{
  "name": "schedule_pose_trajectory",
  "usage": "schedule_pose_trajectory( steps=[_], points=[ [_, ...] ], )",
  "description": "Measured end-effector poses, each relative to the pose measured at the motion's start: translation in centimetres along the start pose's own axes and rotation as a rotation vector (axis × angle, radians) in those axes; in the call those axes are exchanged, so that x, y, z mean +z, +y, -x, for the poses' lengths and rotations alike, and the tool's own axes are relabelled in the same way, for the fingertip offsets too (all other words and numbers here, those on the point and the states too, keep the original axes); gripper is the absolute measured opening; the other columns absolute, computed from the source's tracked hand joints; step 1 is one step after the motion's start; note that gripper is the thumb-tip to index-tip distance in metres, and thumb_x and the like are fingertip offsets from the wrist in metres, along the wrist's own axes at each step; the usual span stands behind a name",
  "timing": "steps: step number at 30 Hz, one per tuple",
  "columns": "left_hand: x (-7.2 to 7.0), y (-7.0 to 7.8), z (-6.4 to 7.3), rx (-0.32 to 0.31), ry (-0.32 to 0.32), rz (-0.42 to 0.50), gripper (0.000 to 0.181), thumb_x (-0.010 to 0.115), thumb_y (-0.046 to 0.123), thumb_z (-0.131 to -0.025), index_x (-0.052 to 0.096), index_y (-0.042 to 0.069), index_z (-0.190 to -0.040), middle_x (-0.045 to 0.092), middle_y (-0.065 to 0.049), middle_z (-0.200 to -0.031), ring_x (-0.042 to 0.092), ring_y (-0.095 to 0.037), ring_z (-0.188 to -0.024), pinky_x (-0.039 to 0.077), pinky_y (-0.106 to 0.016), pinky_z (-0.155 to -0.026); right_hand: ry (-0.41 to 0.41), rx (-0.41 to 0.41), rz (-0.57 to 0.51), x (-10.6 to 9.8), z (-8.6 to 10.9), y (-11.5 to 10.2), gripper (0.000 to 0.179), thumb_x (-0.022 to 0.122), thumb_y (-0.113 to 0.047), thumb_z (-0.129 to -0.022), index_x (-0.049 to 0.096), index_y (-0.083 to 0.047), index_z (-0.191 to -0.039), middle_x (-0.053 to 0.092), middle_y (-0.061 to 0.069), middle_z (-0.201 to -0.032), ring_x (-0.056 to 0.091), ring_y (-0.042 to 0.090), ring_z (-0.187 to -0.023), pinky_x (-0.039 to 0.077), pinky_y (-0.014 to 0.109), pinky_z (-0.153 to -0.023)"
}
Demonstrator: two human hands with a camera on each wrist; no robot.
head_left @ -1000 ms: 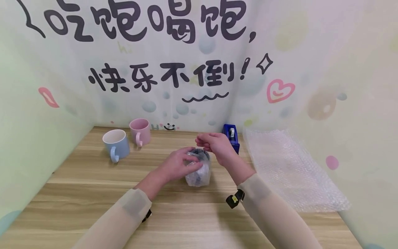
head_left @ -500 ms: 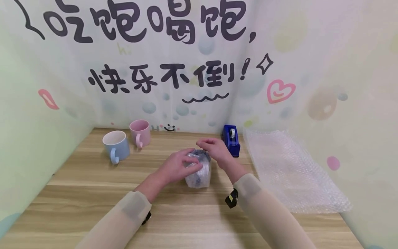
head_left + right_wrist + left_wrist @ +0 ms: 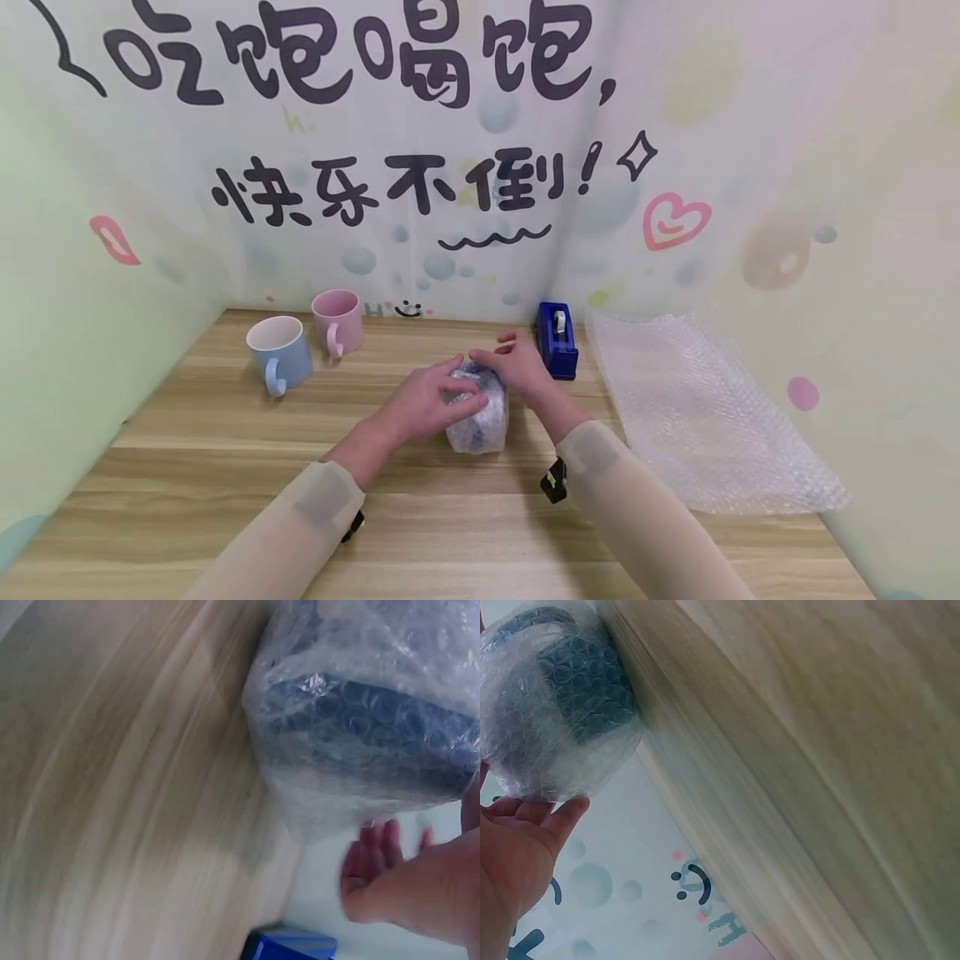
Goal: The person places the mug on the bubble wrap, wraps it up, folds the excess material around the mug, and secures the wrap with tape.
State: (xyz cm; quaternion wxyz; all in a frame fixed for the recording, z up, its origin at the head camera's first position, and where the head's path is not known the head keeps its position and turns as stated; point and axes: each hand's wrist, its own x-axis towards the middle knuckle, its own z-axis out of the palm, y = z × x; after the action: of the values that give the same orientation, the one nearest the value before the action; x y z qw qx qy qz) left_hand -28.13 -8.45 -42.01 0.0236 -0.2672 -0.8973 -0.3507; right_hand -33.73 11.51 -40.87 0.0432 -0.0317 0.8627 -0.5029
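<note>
A bubble-wrapped bundle (image 3: 483,427) stands on the wooden table, with something dark blue-grey showing through the layers. My left hand (image 3: 426,404) holds it from the left, thumb on the near side and fingers over the top. In the left wrist view, fingertips press against the wrap (image 3: 562,750). My right hand (image 3: 520,367) is at the bundle's upper right, its thumb on the top edge and its other fingers raised apart from it. Those fingers look blurred in the right wrist view, loosely bent beside the wrapped bundle (image 3: 360,742).
A blue tape dispenser (image 3: 557,350) stands just behind my right hand. To its right lies a sheet of bubble wrap (image 3: 705,425). A light blue mug (image 3: 283,354) and a pink mug (image 3: 339,321) stand at the back left, near the printed wall (image 3: 465,267).
My right hand comes down onto the bundle's top edge, and its thumb now touches there while the fingers spread. The left hand stays in place on the bundle.
</note>
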Motion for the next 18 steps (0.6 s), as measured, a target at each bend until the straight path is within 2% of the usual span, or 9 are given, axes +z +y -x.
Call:
schedule_pose_trajectory(
  steps=[3,5,8,10,13,16,18],
  points=[
    [0.1,-0.1,0.0,0.003,0.003,0.007,0.037,0.073,0.045,-0.103,0.086,0.015,-0.121,0.050,-0.026,-0.166,0.054,-0.044,-0.152,0.045,-0.057,-0.126,0.006,-0.091,0.106,-0.2,-0.1,-0.2,0.036,0.079,-0.032,-0.102,0.073,-0.006,-0.126,0.073,0.013,-0.127,0.064,0.029,-0.118,0.054,0.044,-0.102],
    [0.1,-0.1,0.0,0.001,0.002,0.013,0.037,0.073,0.045,-0.103,0.086,0.015,-0.120,0.050,-0.025,-0.166,0.054,-0.043,-0.152,0.045,-0.057,-0.126,-0.034,-0.151,0.186,-0.4,-0.2,-0.1,0.026,0.075,-0.032,-0.105,0.081,-0.011,-0.119,0.078,0.008,-0.124,0.067,0.024,-0.116,0.055,0.040,-0.101],
    [0.3,-0.2,0.0,-0.009,0.005,0.030,0.037,0.074,0.044,-0.103,0.086,0.014,-0.120,0.051,-0.023,-0.167,0.054,-0.042,-0.153,0.045,-0.056,-0.127,-0.100,-0.168,0.253,-0.7,-0.2,0.2,0.029,0.068,-0.037,-0.110,0.085,-0.015,-0.119,0.082,0.002,-0.121,0.068,0.017,-0.107,0.056,0.033,-0.093],
    [0.4,-0.2,0.1,-0.019,0.009,0.044,0.036,0.075,0.043,-0.103,0.086,0.014,-0.119,0.051,-0.023,-0.167,0.053,-0.043,-0.153,0.044,-0.057,-0.127,-0.142,-0.158,0.248,-0.9,-0.2,0.5,0.033,0.065,-0.040,-0.111,0.085,-0.015,-0.120,0.082,0.001,-0.119,0.067,0.014,-0.103,0.055,0.029,-0.087],
    [0.5,-0.1,0.1,-0.044,0.018,0.075,0.030,0.076,0.043,-0.102,0.086,0.016,-0.113,0.051,-0.022,-0.167,0.052,-0.044,-0.154,0.043,-0.058,-0.127,-0.175,-0.149,0.202,-1.1,-0.1,0.9,0.032,0.068,-0.040,-0.109,0.085,-0.016,-0.120,0.082,0.001,-0.120,0.067,0.015,-0.103,0.054,0.029,-0.087],
    [0.5,0.0,0.0,-0.053,0.028,0.101,0.023,0.077,0.041,-0.102,0.081,0.018,-0.106,0.052,-0.022,-0.167,0.049,-0.043,-0.156,0.042,-0.059,-0.128,-0.178,-0.159,0.181,-1.0,-0.1,1.1,0.030,0.071,-0.038,-0.108,0.085,-0.015,-0.121,0.083,0.003,-0.122,0.070,0.016,-0.112,0.058,0.034,-0.096],
    [0.6,0.1,-0.1,-0.055,0.031,0.111,0.024,0.076,0.041,-0.103,0.074,0.018,-0.110,0.055,-0.021,-0.164,0.051,-0.041,-0.155,0.042,-0.058,-0.128,-0.166,-0.160,0.185,-0.9,0.0,1.1,0.030,0.070,-0.037,-0.108,0.084,-0.015,-0.122,0.082,0.004,-0.124,0.071,0.019,-0.116,0.059,0.038,-0.101]
  ],
)
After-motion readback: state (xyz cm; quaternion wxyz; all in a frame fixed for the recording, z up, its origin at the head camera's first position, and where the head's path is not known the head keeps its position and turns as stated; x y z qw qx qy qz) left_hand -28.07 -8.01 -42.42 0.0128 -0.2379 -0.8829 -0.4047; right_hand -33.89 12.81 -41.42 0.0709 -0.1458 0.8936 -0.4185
